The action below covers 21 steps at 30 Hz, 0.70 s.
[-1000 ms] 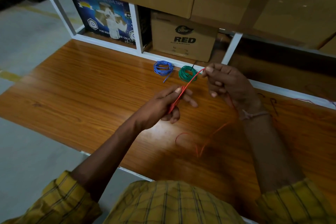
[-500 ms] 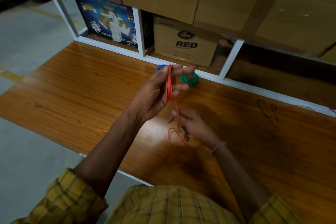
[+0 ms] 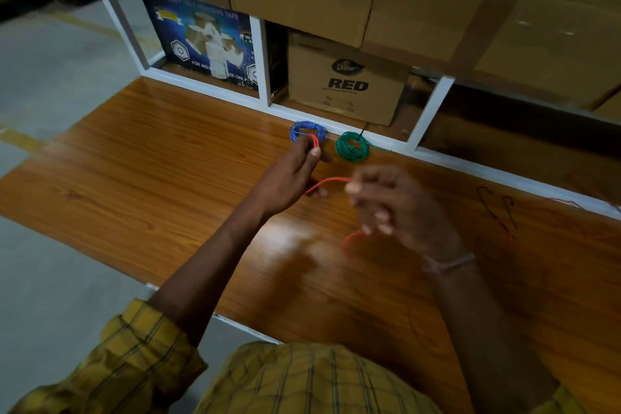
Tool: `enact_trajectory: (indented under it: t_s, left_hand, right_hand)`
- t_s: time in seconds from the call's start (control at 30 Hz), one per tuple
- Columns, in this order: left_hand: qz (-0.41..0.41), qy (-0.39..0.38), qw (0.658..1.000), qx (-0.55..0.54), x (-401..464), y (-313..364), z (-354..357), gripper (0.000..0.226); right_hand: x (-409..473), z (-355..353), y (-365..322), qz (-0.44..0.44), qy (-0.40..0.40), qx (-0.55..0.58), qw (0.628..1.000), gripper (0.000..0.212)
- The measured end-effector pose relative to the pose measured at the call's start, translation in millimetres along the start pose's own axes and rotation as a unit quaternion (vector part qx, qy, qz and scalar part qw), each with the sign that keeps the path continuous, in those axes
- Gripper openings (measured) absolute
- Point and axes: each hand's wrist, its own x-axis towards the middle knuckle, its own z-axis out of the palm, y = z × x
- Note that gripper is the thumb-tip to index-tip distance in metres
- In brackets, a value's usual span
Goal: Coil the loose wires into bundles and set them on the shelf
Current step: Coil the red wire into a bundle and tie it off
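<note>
Winding the red wire over the table: my left hand as spool, my right hand as feeder.

Largest to smallest: the table carries the finished green bundle and blue bundle just beyond my left fingers, against the shelf frame. Those fingers curl round a few red turns; my right fingers, blurred, pinch the strand, its slack trailing beneath them. I judge good coiling needs light, even tension, each turn laid beside the last, the loose tail tucked before shelving.
</note>
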Motion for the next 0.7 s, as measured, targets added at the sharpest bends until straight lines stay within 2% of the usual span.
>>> enact_trajectory:
  t_s: [0.1,0.23,0.37,0.53,0.7]
  left_hand:
    - [-0.028,-0.038,0.995,-0.085,-7,-1,-8,0.029]
    - [-0.051,-0.128,0.975,-0.173,-15,9,-8,0.037]
    - [-0.049,-0.191,0.937,-0.287,-22,15,1,0.041]
    - [-0.068,-0.214,0.897,-0.381,-24,19,8,0.042]
    - [-0.082,-0.157,0.863,-0.472,-17,31,2,0.045]
  right_hand:
    - [2,-25,-13,-0.033,0.007,0.135,0.990,0.022]
    - [14,-43,-18,-0.046,0.047,0.161,0.985,0.024]
    - [41,-55,-2,-0.018,0.121,0.101,0.987,0.023]
    - [60,-51,49,0.022,0.225,-0.060,0.972,0.025]
    - [40,-14,82,0.056,0.210,-0.110,0.970,0.028]
